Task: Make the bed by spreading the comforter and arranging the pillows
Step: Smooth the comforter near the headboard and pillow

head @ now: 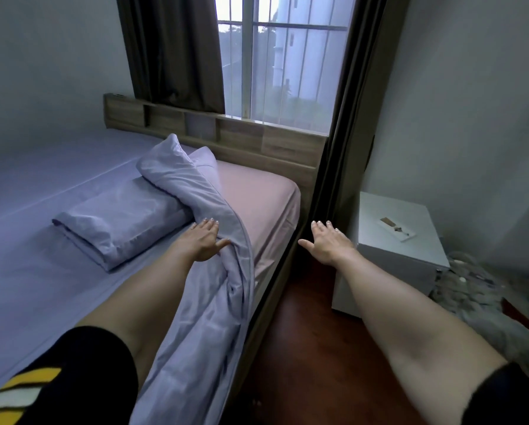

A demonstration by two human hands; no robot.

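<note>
bunched lavender cotton comforter (208, 256) trailing along the bed's right edge, beside the flat lavender pillow (119, 222). left hand (206, 240) spread, fingers straight, resting against the fold; right hand (327, 240) spread in the air over the dark wooden floor (312, 348). best next: pinch the near hem with both, lift, fan leftward across the mattress.

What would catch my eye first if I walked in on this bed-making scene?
Probably the lavender comforter, bunched in a long twisted ridge along the bed's right edge, with the left hand resting flat against it. Beside it lies a flat lavender pillow, while the right hand hangs open over the gap by the white nightstand.
</note>
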